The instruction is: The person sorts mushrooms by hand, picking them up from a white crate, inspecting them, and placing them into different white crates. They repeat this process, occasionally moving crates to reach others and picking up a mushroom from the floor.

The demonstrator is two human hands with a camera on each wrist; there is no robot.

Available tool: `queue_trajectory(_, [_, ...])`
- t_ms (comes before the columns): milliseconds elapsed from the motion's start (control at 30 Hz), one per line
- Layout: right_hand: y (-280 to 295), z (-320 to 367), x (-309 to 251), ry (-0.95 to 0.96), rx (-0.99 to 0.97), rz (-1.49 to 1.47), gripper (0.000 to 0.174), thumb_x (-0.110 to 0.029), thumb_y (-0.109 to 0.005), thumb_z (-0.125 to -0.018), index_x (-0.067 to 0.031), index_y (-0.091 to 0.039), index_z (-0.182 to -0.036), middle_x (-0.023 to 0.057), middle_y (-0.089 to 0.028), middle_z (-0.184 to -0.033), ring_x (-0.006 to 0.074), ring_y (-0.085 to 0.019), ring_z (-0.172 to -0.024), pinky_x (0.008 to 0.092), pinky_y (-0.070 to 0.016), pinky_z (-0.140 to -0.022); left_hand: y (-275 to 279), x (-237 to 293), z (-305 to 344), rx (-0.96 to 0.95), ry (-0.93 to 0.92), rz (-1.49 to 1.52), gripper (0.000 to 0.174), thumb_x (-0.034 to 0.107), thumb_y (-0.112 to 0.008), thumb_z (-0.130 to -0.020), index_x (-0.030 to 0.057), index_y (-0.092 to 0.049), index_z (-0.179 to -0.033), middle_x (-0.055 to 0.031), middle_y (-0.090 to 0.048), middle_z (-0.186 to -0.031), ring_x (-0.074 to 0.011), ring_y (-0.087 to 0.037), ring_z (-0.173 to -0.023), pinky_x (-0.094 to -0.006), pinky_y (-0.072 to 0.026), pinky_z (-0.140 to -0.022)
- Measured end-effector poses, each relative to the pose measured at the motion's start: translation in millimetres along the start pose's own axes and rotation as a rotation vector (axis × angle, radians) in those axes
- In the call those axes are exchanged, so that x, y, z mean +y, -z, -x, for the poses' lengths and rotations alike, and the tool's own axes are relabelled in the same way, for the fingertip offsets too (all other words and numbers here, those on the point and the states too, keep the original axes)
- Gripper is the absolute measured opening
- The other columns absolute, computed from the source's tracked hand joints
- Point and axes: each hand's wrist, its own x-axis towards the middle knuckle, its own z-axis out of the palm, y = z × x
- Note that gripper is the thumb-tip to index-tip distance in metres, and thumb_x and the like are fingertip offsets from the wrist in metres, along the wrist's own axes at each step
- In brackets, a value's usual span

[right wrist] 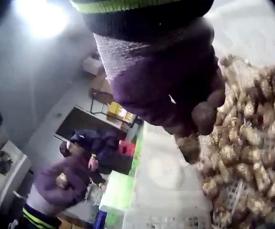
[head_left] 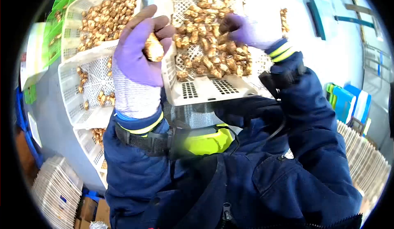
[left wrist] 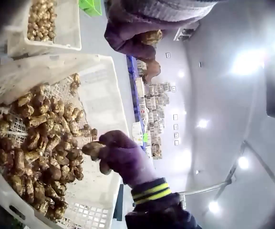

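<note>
My left hand (head_left: pixel 137 58), in a purple-and-white glove, holds a plump brown-and-white mushroom (head_left: pixel 154 50) above the left edge of a white plastic crate (head_left: pixel 207 92). Fingers curl behind the mushroom. Many similar mushrooms (head_left: pixel 211 62) are heaped in that crate. Over the heap, on its right side, my gloved right hand (head_left: pixel 243 31) is blurred in the head view. In the left wrist view the right hand (left wrist: pixel 128 160) pinches a mushroom (left wrist: pixel 92 150) between thumb and fingers. The right wrist view shows that mushroom (right wrist: pixel 188 147) partly hidden below the fingertips.
At the left stand more white crates: one full of mushrooms (head_left: pixel 106 19), another (head_left: pixel 98 81) with a few. Green baskets (head_left: pixel 51 40) lie beyond them. A lime-green container (head_left: pixel 209 142) sits close to my body. Stacked crates (head_left: pixel 57 188) stand at lower left. Another person (right wrist: pixel 97 148) appears in the background.
</note>
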Motion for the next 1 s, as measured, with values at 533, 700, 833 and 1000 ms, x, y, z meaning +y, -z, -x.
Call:
queue_trajectory(533, [2.2,111.3,-9.3,0.179,0.251,-0.402,0.04,0.0,-0.059,-0.085,-0.0025,-0.051,-0.124,0.0044,-0.059,-0.109,0.0095,-0.057,-0.093,0.0236,-0.0479,-0.083,-99.7,-31.2,37.0,-0.314,0.415,-0.344,0.034,0.015,-0.064,-0.088,-0.0014,-0.06,-0.116,-0.0057,-0.065,-0.084,-0.0062,-0.057,-0.065,-0.0181,-0.043,-0.053])
queue_trajectory(700, [-16.2,96.1,-1.3,0.238,0.319,-0.632,0.04,-0.01,-0.063,-0.085,-0.0036,-0.054,-0.124,0.0101,-0.066,-0.105,0.0161,-0.063,-0.096,0.0282,-0.0508,-0.083,-96.5,-50.0,34.4,-0.242,0.258,-0.314,0.034,0.002,-0.065,-0.084,-0.007,-0.058,-0.116,-0.008,-0.066,-0.092,-0.009,-0.06,-0.076,-0.0201,-0.0482,-0.063])
queue_trajectory(833, [-8.4,105.8,-1.6,0.149,0.37,-0.601,0.033,-0.009,-0.06,-0.086,-0.0051,-0.059,-0.119,0.0069,-0.066,-0.094,0.0116,-0.061,-0.081,0.0257,-0.0497,-0.072,-99.1,-40.7,30.0,-0.293,0.21,-0.36,0.044,0.009,-0.066,-0.086,-0.0072,-0.051,-0.124,-0.0127,-0.065,-0.101,-0.0116,-0.061,-0.077,-0.0215,-0.0495,-0.065])
queue_trajectory(1000, [39.0,153.1,51.0,-0.204,0.341,0.104,0.033,0.0,-0.052,-0.079,-0.0047,-0.064,-0.11,0.0107,-0.067,-0.097,0.0212,-0.064,-0.087,0.0288,-0.0496,-0.079,-61.9,-33.3,2.6,-0.225,0.408,0.221,0.074,0.058,-0.038,-0.095,-0.0057,-0.041,-0.133,-0.0188,-0.056,-0.11,-0.0166,-0.056,-0.085,-0.0233,-0.0502,-0.066])
